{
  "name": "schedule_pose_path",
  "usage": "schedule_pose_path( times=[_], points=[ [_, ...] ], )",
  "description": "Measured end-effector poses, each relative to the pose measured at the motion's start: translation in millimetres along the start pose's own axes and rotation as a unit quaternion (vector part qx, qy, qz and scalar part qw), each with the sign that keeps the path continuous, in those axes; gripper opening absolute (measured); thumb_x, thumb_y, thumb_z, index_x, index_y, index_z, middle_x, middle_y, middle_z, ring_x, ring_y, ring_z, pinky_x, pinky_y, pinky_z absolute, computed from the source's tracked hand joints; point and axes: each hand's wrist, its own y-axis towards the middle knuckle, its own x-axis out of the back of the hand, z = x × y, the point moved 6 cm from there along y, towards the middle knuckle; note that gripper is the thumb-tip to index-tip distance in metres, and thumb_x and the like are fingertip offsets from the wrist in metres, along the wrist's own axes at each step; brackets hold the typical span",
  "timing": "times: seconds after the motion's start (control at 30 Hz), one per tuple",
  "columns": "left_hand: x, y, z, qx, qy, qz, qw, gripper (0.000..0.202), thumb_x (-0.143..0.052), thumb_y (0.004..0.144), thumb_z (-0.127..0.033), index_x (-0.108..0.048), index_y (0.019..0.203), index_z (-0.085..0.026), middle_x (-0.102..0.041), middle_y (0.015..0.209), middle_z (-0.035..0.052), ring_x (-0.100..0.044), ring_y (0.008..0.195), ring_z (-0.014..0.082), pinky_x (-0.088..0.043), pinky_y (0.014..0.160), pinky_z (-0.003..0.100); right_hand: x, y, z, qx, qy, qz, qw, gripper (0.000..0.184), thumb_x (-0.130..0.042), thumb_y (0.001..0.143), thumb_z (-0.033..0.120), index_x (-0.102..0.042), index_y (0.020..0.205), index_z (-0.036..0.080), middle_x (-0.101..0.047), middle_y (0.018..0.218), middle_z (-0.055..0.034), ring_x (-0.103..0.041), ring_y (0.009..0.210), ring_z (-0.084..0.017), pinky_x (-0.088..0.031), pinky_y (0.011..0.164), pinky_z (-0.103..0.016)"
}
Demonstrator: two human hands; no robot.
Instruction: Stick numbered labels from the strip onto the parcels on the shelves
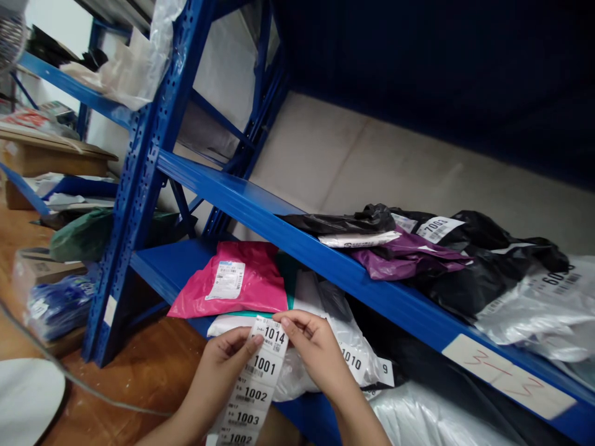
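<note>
A strip of printed number labels (253, 393) hangs between my hands, with 1014 at its top and 1001, 1002 and 1003 below. My left hand (227, 359) pinches the strip's left edge between thumb and fingers. At the top right corner, my right hand (311, 341) pinches it near the 1014 label. Just behind the strip, on the lower shelf, lie a pink mailer bag (260, 279) with a white shipping label and a grey-white plastic parcel (330, 303). A sticker reading 1010 (351, 359) shows beside my right wrist.
The blue middle shelf (223, 186) holds a purple mailer (400, 257), black parcels (469, 232) and a silvery bag (543, 303). Its edge carries a handwritten paper tag (509, 375). A blue upright post (149, 148) stands left. On the wooden floor (93, 396) lie a cable and a white round object (28, 399).
</note>
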Motion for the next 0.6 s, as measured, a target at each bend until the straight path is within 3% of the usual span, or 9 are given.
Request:
schedule_pose_path(
  times=[0.17,0.3,0.43,0.53,0.6],
  points=[
    [6.9,3,4,-0.001,0.017,-0.009,1.0,0.041,-0.077,0.067,-0.055,-0.07,0.077,-0.016,-0.064,0.062,0.0006,-0.051,0.055,0.0086,-0.038,0.052,0.018,-2,2,-5,-0.003,-0.015,-0.023,1.0,0.043,-0.078,0.06,0.053,-0.07,0.077,0.014,-0.059,0.063,-0.0026,-0.049,0.058,-0.012,-0.039,0.056,-0.023],
    [14.5,4,2,-0.022,0.052,-0.064,0.996,0.06,-0.076,0.055,-0.069,-0.048,0.054,-0.015,-0.04,0.047,-0.006,-0.031,0.046,0.0054,-0.026,0.045,0.018,-7,2,-14,-0.004,-0.044,-0.046,0.998,0.034,-0.074,0.056,0.039,-0.067,0.079,0.014,-0.048,0.059,0.0031,-0.038,0.053,-0.01,-0.03,0.052,-0.023],
    [21.4,3,4,-0.033,0.104,-0.092,0.99,0.062,-0.071,0.056,-0.074,-0.051,0.058,-0.015,-0.04,0.051,-0.0049,-0.032,0.05,0.0071,-0.027,0.047,0.019,-11,1,-24,-0.013,-0.046,-0.073,0.996,0.043,-0.07,0.055,0.037,-0.067,0.091,0.014,-0.055,0.068,0.0005,-0.044,0.057,-0.012,-0.034,0.056,-0.025],
    [27.1,3,6,-0.052,0.139,-0.098,0.984,0.062,-0.066,0.061,-0.075,-0.048,0.058,-0.016,-0.037,0.052,-0.0054,-0.032,0.051,0.0074,-0.027,0.047,0.019,-16,0,-26,-0.003,-0.09,-0.056,0.994,0.028,-0.066,0.063,0.038,-0.067,0.079,0.015,-0.059,0.065,-0.0014,-0.048,0.058,-0.015,-0.036,0.057,-0.027],
    [32.0,3,7,-0.066,0.146,-0.119,0.98,0.062,-0.065,0.062,-0.075,-0.04,0.056,-0.018,-0.032,0.051,-0.0072,-0.029,0.05,0.0069,-0.027,0.046,0.019,-21,0,-19,0.043,-0.139,-0.052,0.988,0.014,-0.063,0.072,0.03,-0.067,0.075,0.017,-0.063,0.07,-0.0029,-0.054,0.064,-0.017,-0.037,0.058,-0.026]
  ],
)
